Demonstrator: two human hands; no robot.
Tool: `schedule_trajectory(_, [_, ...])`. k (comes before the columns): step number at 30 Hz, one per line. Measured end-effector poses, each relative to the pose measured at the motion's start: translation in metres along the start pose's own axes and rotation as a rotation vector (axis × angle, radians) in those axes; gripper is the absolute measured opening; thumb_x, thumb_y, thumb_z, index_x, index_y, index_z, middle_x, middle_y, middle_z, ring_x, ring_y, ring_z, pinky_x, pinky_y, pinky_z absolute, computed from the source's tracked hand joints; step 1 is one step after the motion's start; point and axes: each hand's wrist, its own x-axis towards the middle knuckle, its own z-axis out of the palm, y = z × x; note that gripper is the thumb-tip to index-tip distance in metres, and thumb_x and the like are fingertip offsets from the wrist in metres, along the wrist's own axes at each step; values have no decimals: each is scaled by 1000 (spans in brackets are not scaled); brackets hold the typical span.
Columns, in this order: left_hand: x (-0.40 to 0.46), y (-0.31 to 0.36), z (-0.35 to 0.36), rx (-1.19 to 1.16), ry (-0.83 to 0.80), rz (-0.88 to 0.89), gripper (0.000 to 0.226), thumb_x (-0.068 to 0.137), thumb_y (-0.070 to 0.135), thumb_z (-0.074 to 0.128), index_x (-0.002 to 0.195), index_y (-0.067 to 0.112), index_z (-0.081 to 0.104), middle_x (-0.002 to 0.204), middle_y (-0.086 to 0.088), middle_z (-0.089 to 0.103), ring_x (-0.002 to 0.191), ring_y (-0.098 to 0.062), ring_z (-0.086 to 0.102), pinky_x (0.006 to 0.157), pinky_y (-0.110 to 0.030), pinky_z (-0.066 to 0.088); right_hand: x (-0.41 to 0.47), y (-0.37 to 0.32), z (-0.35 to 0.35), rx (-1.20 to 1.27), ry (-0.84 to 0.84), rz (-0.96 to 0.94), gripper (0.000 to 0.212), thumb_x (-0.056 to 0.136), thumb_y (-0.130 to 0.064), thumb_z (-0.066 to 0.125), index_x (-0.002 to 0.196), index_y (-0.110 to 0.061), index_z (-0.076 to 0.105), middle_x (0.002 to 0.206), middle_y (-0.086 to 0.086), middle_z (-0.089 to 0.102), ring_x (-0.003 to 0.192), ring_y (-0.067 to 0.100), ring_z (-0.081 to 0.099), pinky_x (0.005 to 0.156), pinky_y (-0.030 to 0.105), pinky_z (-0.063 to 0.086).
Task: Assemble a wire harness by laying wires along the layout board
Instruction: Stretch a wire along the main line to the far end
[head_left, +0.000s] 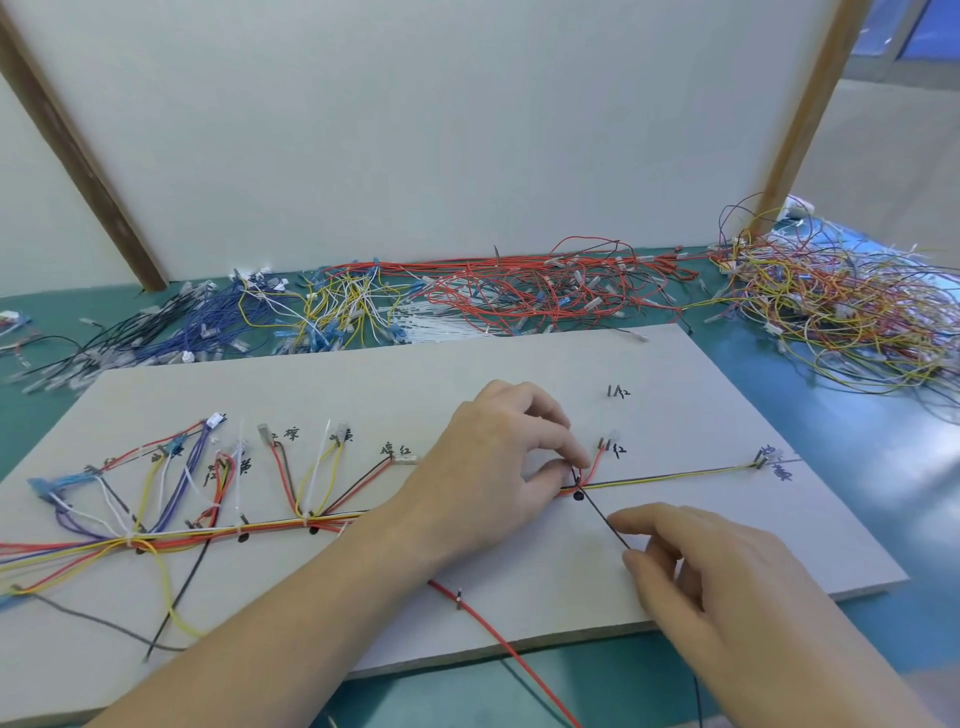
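- Green surface (779, 364) under a pale layout board (363, 384); white partition behind it, loose wire piles along its foot.
- Nearest us: a loose red wire (498, 636) runs off the board's front edge, not routed yet.
- Right hand (727, 582) pinches the near end of a thin black tie (602, 519) between thumb and fingers, other fingers curled. We judge it is pulling the strap tight.
- The tie's long axis runs diagonally, from the right hand up-left to the bundle.
- Left hand (504, 457) pinches the tie's far end right at the wire bundle (670, 475), beside a black dot mark; likely steadying the wires while the tie cinches.
- The bundle lies on the board, long axis left to right, with branches fanning up to labelled pegs and connectors.
- White ties already bind the left junctions (130, 540).
- Far: blue (218, 322), yellow (337, 301), red (545, 291) and mixed (841, 306) wire heaps, presumably sorted stock kept in reach.
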Motion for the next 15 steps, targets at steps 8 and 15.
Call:
schedule_trajectory(8, [-1, -1, 0, -12, -61, 22, 10, 88, 32, 76, 96, 32, 82, 105, 15, 66, 109, -13, 54, 97, -45, 44, -2, 10, -15, 298, -90, 189, 31, 93, -19, 57, 80, -44, 72, 58, -8, 65, 47, 6, 55, 53, 13, 46])
schedule_trajectory(15, [-1, 0, -1, -46, -57, 3, 8, 88, 30, 80, 95, 33, 82, 103, 15, 67, 107, -11, 53, 97, -40, 44, 0, 22, -28, 631, -271, 314, 36, 95, -11, 54, 86, -40, 72, 70, 7, 68, 41, 24, 49, 38, 23, 38])
